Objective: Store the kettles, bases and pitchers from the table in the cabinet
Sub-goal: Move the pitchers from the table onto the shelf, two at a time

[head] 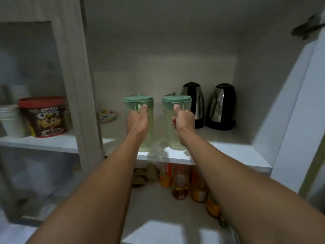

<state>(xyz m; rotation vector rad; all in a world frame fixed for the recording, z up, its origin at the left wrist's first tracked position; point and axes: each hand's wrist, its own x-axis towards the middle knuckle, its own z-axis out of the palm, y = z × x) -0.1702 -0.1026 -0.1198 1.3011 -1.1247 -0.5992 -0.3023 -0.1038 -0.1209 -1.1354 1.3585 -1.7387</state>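
On the cabinet shelf [219,152], beside two kettles [220,106]: left hand [138,120] clasped around left pitcher [139,103], right hand [183,120] around right pitcher [176,101], both upright.

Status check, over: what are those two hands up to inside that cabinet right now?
Left hand shut on left pitcher, right hand shut on right pitcher. Both pitchers on the shelf. Two kettles behind at right. Nothing blocking.

Legible text, as I read it: "CHOCO CHIPS" in white-outlined brown letters on the brown, red-lidded round cereal tub [44,118], left shelf. Bottle labels on the lower shelf are too blurred to read.
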